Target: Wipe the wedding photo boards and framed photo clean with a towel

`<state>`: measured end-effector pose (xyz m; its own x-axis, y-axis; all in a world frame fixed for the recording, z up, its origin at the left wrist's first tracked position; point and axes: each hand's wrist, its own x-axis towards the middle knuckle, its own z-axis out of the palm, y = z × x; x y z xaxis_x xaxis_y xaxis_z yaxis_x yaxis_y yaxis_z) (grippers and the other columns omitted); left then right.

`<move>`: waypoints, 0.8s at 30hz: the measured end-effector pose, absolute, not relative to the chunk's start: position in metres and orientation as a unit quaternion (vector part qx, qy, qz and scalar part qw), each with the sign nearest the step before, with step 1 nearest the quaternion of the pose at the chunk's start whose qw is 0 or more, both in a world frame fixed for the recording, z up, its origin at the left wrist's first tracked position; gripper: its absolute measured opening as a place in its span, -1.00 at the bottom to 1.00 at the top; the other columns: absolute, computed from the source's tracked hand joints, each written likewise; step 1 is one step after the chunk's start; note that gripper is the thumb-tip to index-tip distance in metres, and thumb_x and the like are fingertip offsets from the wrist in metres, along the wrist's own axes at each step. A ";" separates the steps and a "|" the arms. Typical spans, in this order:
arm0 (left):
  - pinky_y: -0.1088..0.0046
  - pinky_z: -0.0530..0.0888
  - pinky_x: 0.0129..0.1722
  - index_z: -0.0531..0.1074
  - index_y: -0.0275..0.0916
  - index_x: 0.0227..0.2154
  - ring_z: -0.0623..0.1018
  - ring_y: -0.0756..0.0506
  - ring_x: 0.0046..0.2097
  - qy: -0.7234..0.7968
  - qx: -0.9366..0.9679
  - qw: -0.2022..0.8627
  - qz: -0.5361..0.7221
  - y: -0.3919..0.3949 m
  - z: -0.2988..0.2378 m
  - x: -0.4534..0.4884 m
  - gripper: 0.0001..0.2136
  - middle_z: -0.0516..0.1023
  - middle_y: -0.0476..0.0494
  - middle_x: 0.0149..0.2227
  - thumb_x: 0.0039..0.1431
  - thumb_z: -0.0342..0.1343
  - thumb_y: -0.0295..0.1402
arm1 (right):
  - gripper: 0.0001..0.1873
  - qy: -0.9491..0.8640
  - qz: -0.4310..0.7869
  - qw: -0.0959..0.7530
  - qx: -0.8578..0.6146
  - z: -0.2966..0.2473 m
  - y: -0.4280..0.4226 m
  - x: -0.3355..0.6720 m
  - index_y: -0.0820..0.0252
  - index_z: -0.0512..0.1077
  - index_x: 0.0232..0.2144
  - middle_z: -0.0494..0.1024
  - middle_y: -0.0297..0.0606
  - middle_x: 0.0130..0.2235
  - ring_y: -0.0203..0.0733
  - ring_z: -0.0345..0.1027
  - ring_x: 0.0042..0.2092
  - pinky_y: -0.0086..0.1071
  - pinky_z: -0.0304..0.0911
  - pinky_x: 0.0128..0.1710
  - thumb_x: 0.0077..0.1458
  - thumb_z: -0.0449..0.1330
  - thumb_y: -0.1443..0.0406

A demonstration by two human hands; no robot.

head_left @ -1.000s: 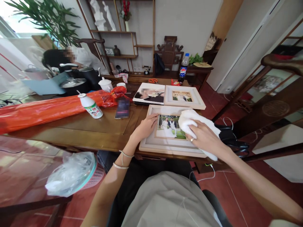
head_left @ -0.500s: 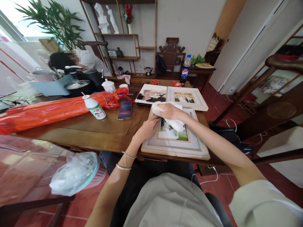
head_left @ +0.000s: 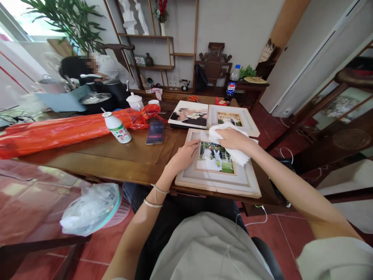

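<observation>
A white picture frame (head_left: 186, 177) with a pale wood edge lies flat at the table's front, holding a photo (head_left: 215, 157) of two people outdoors. My left hand (head_left: 186, 155) rests on the frame's left side, fingers stretched toward the photo's upper left corner. In my right hand (head_left: 233, 139) is a bunched white cloth (head_left: 240, 156), pressed on the frame's upper right part. The cloth covers the photo's upper right edge. Behind lie a second white frame (head_left: 251, 125) with a photo and, to its left, a white-edged photo panel (head_left: 186, 112).
On the wooden table (head_left: 136, 157) are a phone (head_left: 155, 132), a white bottle (head_left: 116, 127), a red plastic-wrapped bundle (head_left: 58, 130), orange scissors (head_left: 192, 98) and a cola bottle (head_left: 232, 83). A bag-lined basket (head_left: 116, 214) stands on the floor. Another person (head_left: 109, 66) sits at the far left.
My right hand has moved right with the cloth, from the photo's top to the frame's upper right, uncovering most of the photo. My left hand stays on the frame's left side.
</observation>
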<state>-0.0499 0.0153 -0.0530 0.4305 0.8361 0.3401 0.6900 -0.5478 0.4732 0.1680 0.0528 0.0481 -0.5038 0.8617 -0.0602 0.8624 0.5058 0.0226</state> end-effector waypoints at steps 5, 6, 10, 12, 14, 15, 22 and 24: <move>0.17 0.28 0.25 0.36 -0.31 0.10 0.32 -0.16 0.26 0.461 0.834 0.133 0.272 0.015 -0.053 -0.050 -0.65 0.31 -0.24 0.24 0.35 -0.18 -0.41 | -0.66 0.849 0.023 0.058 0.525 0.057 0.044 0.198 0.31 0.44 -0.13 0.52 0.01 -0.20 -0.02 0.38 -0.30 -0.30 0.10 -0.43 0.05 0.01 0.44; 0.17 0.28 0.25 0.36 -0.30 0.10 0.32 -0.16 0.25 0.459 0.835 0.133 0.273 0.015 -0.054 -0.050 -0.65 0.30 -0.24 0.25 0.35 -0.17 -0.41 | -0.66 0.847 0.041 0.052 0.528 0.058 0.042 0.198 0.30 0.45 -0.14 0.52 0.00 -0.22 -0.01 0.38 -0.29 -0.28 0.11 -0.41 0.04 0.01 0.45; 0.16 0.28 0.25 0.36 -0.27 0.10 0.32 -0.17 0.25 0.456 0.836 0.130 0.276 0.017 -0.056 -0.050 -0.65 0.29 -0.21 0.26 0.34 -0.17 -0.42 | -0.63 0.854 0.171 -0.072 0.486 0.059 0.035 0.181 0.33 0.43 -0.10 0.50 0.05 -0.13 0.15 0.28 -0.04 -0.12 0.19 -0.16 0.02 0.04 0.48; 0.15 0.29 0.24 0.36 -0.28 0.10 0.32 -0.18 0.25 0.456 0.836 0.129 0.278 0.017 -0.056 -0.050 -0.64 0.28 -0.22 0.26 0.34 -0.17 -0.42 | -0.59 0.876 0.217 -0.131 0.410 0.055 0.035 0.163 0.35 0.39 -0.03 0.38 0.11 0.08 0.20 0.13 0.12 -0.05 0.13 -0.02 0.03 0.04 0.51; 0.13 0.31 0.22 0.37 -0.27 0.09 0.34 -0.19 0.24 0.457 0.834 0.129 0.282 0.017 -0.056 -0.050 -0.65 0.31 -0.23 0.24 0.34 -0.17 -0.42 | -0.56 0.908 0.228 -0.137 0.323 0.046 0.039 0.143 0.34 0.34 0.00 0.22 0.12 0.21 0.19 0.02 0.20 -0.03 0.08 0.03 0.05 0.01 0.55; 0.12 0.33 0.21 0.38 -0.26 0.08 0.35 -0.20 0.23 0.458 0.832 0.128 0.284 0.017 -0.056 -0.050 -0.66 0.34 -0.24 0.21 0.34 -0.17 -0.42 | -0.56 0.922 0.224 -0.127 0.287 0.040 0.043 0.135 0.33 0.33 0.00 0.21 0.13 0.21 0.17 0.00 0.21 -0.04 0.07 0.03 0.06 -0.01 0.57; 0.07 0.38 0.15 0.44 -0.29 -0.02 0.39 -0.25 0.17 0.457 0.831 0.127 0.290 0.016 -0.052 -0.048 -0.70 0.45 -0.31 0.07 0.34 -0.15 -0.42 | -0.49 0.947 0.136 -0.040 0.289 0.011 0.067 0.116 0.37 0.28 0.04 0.43 -0.01 -0.23 0.06 0.23 -0.09 -0.20 0.12 -0.15 0.01 -0.01 0.58; 0.09 0.36 0.17 0.43 -0.30 -0.01 0.39 -0.24 0.18 0.456 0.832 0.130 0.288 0.016 -0.052 -0.047 -0.69 0.44 -0.30 0.09 0.34 -0.15 -0.43 | -0.46 0.941 0.138 -0.024 0.309 0.012 0.066 0.123 0.39 0.27 0.06 0.42 -0.04 -0.27 0.06 0.23 -0.11 -0.22 0.12 -0.17 -0.03 0.01 0.58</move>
<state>-0.0474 0.0165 -0.0520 0.4189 0.8331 0.3613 0.6833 -0.5512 0.4788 0.1231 0.0657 0.0125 -0.8080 0.5746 0.1305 0.5879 0.7711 0.2447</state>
